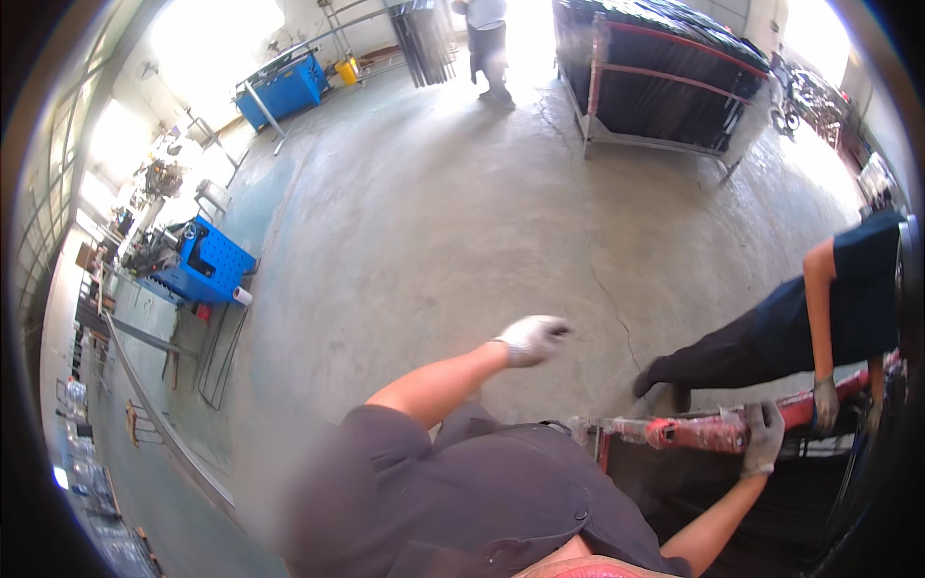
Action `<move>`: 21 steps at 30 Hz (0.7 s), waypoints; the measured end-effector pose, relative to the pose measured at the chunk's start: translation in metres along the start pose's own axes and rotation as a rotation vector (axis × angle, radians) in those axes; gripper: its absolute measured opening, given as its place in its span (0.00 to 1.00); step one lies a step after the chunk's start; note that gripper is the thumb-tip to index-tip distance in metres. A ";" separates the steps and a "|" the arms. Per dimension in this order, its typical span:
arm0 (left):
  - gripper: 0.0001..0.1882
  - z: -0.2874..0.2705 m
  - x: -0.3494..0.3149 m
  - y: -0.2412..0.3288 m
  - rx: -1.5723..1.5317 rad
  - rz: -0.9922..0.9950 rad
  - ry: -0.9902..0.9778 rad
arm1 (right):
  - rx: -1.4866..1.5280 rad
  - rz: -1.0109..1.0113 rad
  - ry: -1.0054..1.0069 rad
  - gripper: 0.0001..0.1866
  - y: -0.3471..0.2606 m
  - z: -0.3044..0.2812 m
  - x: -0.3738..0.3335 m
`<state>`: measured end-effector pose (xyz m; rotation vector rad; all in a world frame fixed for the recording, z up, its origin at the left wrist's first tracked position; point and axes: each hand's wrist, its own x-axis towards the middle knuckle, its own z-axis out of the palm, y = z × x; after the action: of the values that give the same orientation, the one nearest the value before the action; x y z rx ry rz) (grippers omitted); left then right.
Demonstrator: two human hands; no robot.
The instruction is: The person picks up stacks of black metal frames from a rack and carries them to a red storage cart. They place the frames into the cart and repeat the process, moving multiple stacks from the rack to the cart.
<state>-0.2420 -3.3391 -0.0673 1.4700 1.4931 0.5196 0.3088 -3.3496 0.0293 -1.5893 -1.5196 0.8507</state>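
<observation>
My left hand point(533, 341), in a pale glove with dark fingertips, is held out over the concrete floor, in front of my body. Motion smears its fingers, and I see nothing clearly in them. On the right, my gloved right hand point(764, 439) is wrapped over the worn red rail point(699, 433) of a metal frame. Dark material point(732, 491) fills the space below that rail. Farther along the same rail, a co-worker's gloved hand point(826, 405) rests on it.
The co-worker point(752, 337) stands close by on my right. Ahead is a red-framed rack point(665, 91) of dark bundled pieces. Blue machines point(198, 260) line the left side, near a long metal bar point(164, 424). Another person point(488, 48) stands at the back beside hanging dark strips point(421, 43).
</observation>
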 end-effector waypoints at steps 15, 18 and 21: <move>0.12 -0.125 -0.152 -0.587 0.868 -0.661 -0.332 | -0.252 0.157 0.405 0.18 -0.121 0.267 0.200; 0.17 -0.160 -0.055 -0.592 -0.009 -0.840 0.249 | -0.573 0.120 0.125 0.16 -0.100 0.388 0.268; 0.20 -0.220 0.033 -0.567 -0.470 -0.767 0.548 | -0.528 0.275 -0.022 0.15 -0.126 0.515 0.355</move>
<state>-0.7211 -3.3481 -0.4434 0.3303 2.0243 0.7493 -0.1774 -2.9556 -0.0967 -2.2156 -1.6533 0.6383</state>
